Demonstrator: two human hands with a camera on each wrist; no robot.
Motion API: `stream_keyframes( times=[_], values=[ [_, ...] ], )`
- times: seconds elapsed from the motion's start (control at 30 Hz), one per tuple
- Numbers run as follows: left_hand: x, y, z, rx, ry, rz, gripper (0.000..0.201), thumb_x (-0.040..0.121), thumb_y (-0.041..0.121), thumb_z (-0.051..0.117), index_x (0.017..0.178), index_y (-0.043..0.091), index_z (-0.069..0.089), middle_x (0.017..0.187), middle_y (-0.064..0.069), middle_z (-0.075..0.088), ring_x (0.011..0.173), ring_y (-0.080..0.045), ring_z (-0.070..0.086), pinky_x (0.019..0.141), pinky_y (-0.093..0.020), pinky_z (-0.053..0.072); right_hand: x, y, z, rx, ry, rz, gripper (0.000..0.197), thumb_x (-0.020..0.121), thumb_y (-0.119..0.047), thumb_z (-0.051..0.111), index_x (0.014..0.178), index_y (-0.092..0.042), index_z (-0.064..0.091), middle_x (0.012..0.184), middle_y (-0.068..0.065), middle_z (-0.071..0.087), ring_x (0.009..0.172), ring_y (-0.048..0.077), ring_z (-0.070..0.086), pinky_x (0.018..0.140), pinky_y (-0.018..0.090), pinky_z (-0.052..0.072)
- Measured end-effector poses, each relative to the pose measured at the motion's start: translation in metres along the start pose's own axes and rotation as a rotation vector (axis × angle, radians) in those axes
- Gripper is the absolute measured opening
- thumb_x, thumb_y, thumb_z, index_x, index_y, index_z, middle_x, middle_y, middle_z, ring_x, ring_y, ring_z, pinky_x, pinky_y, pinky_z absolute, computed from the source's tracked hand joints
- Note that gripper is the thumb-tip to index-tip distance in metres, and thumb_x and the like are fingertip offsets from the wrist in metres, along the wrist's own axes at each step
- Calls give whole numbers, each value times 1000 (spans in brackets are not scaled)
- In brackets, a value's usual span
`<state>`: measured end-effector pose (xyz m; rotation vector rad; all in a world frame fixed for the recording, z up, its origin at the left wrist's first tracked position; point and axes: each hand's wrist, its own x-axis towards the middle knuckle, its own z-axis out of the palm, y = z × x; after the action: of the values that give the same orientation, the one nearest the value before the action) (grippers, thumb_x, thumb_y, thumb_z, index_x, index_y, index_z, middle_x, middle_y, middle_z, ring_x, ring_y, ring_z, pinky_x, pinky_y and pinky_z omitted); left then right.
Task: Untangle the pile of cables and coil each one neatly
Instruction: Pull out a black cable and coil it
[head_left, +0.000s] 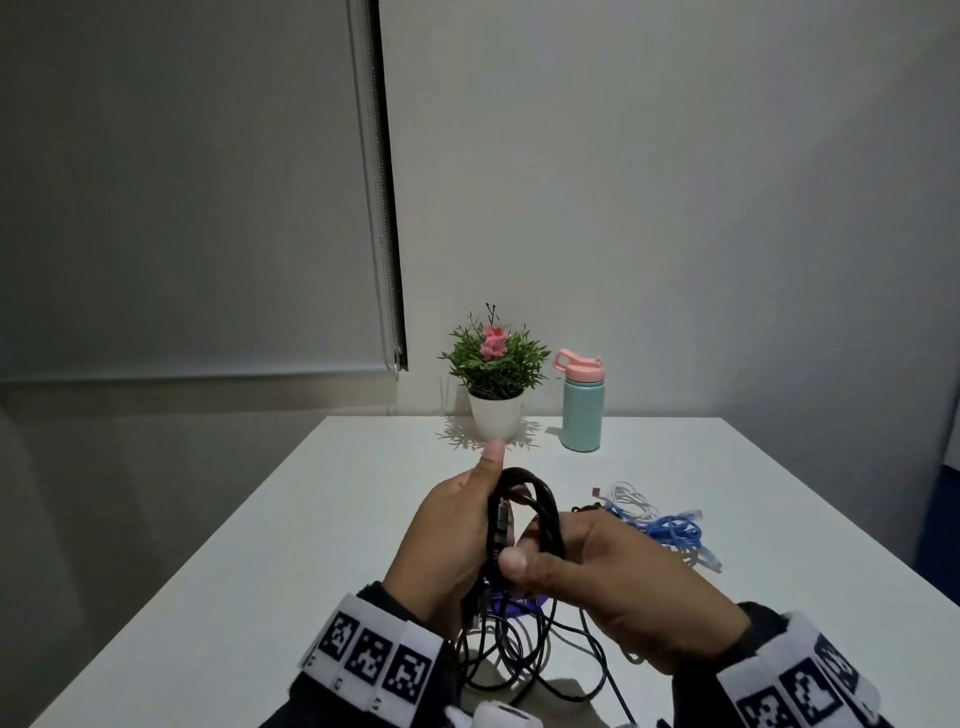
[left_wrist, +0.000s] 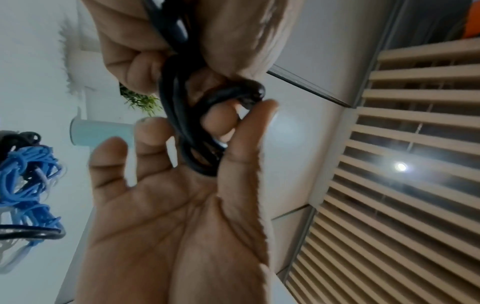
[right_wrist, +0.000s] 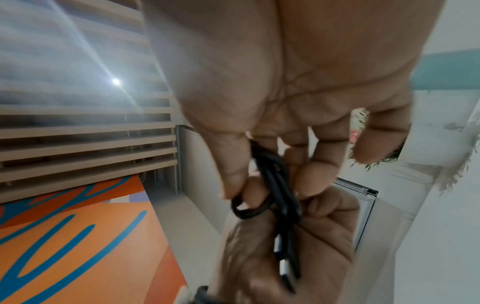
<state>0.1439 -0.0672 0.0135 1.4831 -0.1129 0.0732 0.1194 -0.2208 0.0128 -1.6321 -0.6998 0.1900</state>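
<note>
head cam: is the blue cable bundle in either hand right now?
No. The blue cable bundle lies on the table beyond the right hand; both hands hold only the black cable coil.

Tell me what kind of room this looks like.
Probably a home room or small office. A plain white table stands against a bare wall, with a potted plant and a mint water bottle at its back edge, and a roller blind on the left.

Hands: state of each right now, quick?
Left hand: holds the black cable coil, thumb up.
Right hand: pinches the same coil between thumb and fingers.
</note>
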Motion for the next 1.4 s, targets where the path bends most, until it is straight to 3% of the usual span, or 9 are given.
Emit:
stream_keyframes(
  times=[0.13, 0.27, 0.4, 0.5, 0.67, 0.87, 1.13, 1.23, 1.4],
  values=[
    [-2, -1, -7, -89, -148, -79, 68, 82, 78, 52, 54, 17, 61, 51, -3, 50, 46, -16, 50, 51, -22, 48, 4, 2, -5, -29, 294, -7, 27, 87, -19, 74, 112, -16, 65, 98, 15, 74, 88, 25, 72, 77, 33, 59],
    [-3, 8, -5, -324, -359, -186, 85, 75, 92, 38, 49, 12, 45, 45, -3, 38, 46, -16, 45, 56, -23, 46, 2, -3, -5, 79, 281, -106, 23, 93, -7, 62, 115, -10, 66, 97, 15, 75, 84, 25, 71, 76, 31, 56],
    [-9, 15, 0, -501, -480, -108, 88, 74, 88, 51, 95, 6, 71, 67, -5, 51, 64, -19, 54, 74, -33, 45, 6, -3, -6, 319, 408, -70, 19, 98, -5, 52, 109, -6, 66, 75, 13, 62, 64, 20, 59, 64, 30, 53],
    [-8, 10, 2, -394, -408, 5, 64, 70, 56, 82, 114, 10, 71, 85, -5, 65, 74, -15, 64, 78, -32, 53, 8, -2, -11, 405, 515, -49, 18, 100, -7, 48, 111, -4, 62, 71, 7, 53, 60, 16, 54, 60, 27, 50],
    [-5, 4, 4, -130, -267, 157, 26, 91, 4, 66, 114, 15, 73, 101, -5, 75, 90, -13, 70, 80, -29, 57, 9, -2, -15, 367, 511, -62, 20, 97, -10, 54, 114, -13, 63, 77, 3, 61, 66, 13, 56, 66, 29, 49],
    [-6, 3, 1, -41, -338, 243, 40, 79, 18, 79, 118, 22, 70, 118, -6, 73, 110, -21, 70, 94, -37, 56, 2, -9, -26, 75, 524, -166, 18, 98, -21, 55, 106, -23, 70, 66, 1, 59, 62, 15, 53, 60, 30, 46],
    [-2, 2, 1, -214, -232, 231, 26, 83, 32, 77, 107, 23, 76, 91, -7, 75, 77, -21, 72, 69, -36, 59, 5, -8, -24, 318, 541, -134, 22, 100, -23, 51, 105, -3, 60, 72, 2, 54, 57, 13, 53, 58, 29, 48],
    [-4, 5, 0, -363, -240, 127, 18, 87, 31, 66, 98, 24, 78, 90, -6, 71, 75, -20, 70, 67, -32, 59, -2, -11, -29, -17, 505, -129, 12, 97, -21, 58, 101, -12, 64, 76, 3, 65, 61, 16, 61, 58, 25, 50],
    [-8, 6, 3, -389, -383, -49, 48, 85, 44, 72, 121, 12, 70, 109, -11, 74, 93, -21, 71, 76, -34, 54, -5, -8, -28, -250, 649, -226, 24, 100, -17, 52, 107, -31, 71, 66, 5, 59, 57, 9, 55, 55, 25, 48]
  ],
)
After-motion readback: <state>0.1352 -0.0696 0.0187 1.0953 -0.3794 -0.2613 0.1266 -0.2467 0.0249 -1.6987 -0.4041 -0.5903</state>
